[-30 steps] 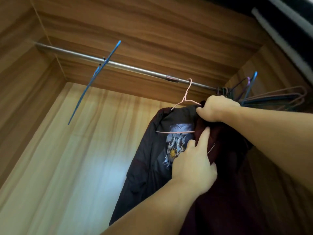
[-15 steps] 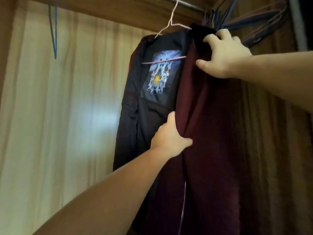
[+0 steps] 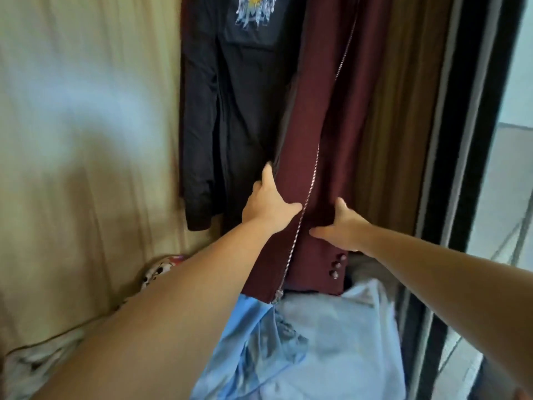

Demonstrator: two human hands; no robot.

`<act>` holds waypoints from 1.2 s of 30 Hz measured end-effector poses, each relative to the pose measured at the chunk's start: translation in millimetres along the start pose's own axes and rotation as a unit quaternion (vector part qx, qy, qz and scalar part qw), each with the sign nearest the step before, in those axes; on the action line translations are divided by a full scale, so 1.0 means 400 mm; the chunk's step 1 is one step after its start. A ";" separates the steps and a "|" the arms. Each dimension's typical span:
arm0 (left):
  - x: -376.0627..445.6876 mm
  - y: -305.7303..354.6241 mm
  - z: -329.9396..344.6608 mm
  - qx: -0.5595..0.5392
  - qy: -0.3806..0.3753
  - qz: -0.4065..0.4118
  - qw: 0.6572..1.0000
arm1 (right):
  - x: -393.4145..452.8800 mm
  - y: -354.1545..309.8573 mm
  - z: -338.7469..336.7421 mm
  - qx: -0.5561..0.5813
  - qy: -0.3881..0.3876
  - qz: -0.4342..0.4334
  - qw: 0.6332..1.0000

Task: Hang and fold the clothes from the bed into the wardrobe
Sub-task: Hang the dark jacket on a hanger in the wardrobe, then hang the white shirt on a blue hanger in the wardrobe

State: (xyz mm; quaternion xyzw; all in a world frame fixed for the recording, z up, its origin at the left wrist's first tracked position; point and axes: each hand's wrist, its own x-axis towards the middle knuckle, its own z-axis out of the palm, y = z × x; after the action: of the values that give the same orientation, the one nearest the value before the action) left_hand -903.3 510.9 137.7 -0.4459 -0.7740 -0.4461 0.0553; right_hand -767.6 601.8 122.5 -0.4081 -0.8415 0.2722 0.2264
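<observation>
A maroon jacket (image 3: pixel 326 116) with a silver zipper hangs inside the wardrobe, its dark lining (image 3: pixel 230 111) and a blue-white graphic patch (image 3: pixel 253 7) showing on the left. My left hand (image 3: pixel 268 203) grips the jacket's front edge low down, with the thumb across the maroon cloth and the fingers behind the edge. Just right of the zipper, my right hand (image 3: pixel 343 229) presses flat on the sleeve above its buttoned cuff (image 3: pixel 336 265), thumb and forefinger spread. The hanger and rail are out of view above.
Pale blue clothes (image 3: pixel 323 342) lie heaped on the wardrobe floor under the jacket. A patterned cloth (image 3: pixel 160 269) sits at the lower left. The pale wooden back panel (image 3: pixel 86 111) fills the left, and the dark sliding door frame (image 3: pixel 467 168) stands on the right.
My view has dropped from the rail to the jacket's hem. Both hands have slid down the jacket: the right from the collar to the sleeve, the left down the front edge.
</observation>
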 end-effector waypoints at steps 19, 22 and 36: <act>-0.652 0.026 -0.106 0.158 -0.117 0.061 0.979 | -0.677 0.193 -0.102 -0.181 0.016 -0.073 0.981; -0.772 0.051 -0.108 0.170 -0.150 0.084 0.970 | -0.808 0.234 -0.109 -0.185 0.011 -0.045 0.982; -1.122 0.080 -0.095 0.133 -0.288 0.251 0.915 | -1.424 0.330 -0.050 -0.212 0.096 0.205 0.951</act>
State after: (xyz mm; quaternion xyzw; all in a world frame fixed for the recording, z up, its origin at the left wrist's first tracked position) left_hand -623.8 201.8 -36.2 -0.7229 -0.6713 -0.1634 -0.0010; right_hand -359.5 214.3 -37.7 -0.6345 -0.7523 0.0877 0.1538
